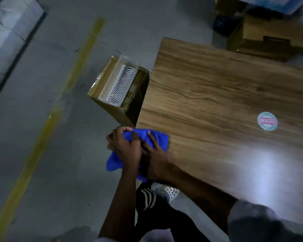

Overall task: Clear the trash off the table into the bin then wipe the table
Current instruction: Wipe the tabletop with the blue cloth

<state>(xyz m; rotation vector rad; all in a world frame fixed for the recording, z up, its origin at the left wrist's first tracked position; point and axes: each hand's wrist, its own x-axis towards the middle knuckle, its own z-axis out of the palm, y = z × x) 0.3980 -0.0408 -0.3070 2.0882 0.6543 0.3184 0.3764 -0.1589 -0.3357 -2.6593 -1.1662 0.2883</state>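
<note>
Blue soft cloth point(160, 138) lies bunched at the near left corner of the brown wood-grain worktop point(217, 84), part on the surface and part hanging off the edge toward the floor. My left hand point(124, 147) has its fingers curled tight around the cloth's outer fold. My right hand point(154, 154) lies over it with fingers stretched out, pressing it down; its thumb I cannot see.

Further along the worktop sits a round pale sticker with red lettering point(267, 121), flat on the wood, and I see no loose trash on the rest. Just beside the left edge, on the floor, stands the open brown cardboard box point(112, 105) serving as the bin, with a white ribbed plastic tray point(119, 82) inside.

So I judge the clearing done and the wiping about to start. Next I need to gather the cloth into a pad under one palm and sweep it away from me, across the grain, toward the far edge.
</note>
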